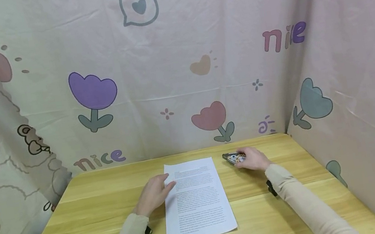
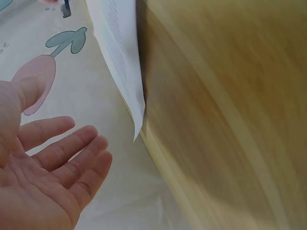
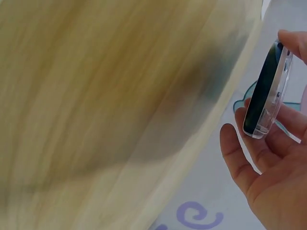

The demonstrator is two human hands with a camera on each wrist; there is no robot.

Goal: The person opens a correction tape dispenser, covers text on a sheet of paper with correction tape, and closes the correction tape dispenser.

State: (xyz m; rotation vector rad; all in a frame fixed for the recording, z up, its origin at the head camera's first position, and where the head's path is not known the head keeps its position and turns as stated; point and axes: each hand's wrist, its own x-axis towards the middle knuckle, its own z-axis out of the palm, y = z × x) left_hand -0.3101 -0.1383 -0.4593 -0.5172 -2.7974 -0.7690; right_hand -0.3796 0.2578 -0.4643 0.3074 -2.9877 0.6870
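Observation:
A printed sheet of paper lies on the wooden table, its text side up. Over its upper left edge hovers my left hand; the left wrist view shows the palm and loosely extended fingers with nothing in them, apart from the sheet. To the right of the paper, my right hand holds a smartphone with a patterned back. From the right wrist, the phone appears edge-on in a transparent case, pinched between thumb and fingers, its dark screen facing the table.
The wooden table reaches back to a printed cloth curtain with tulips and hearts. More cloth hangs along the right side, and another cloth along the left.

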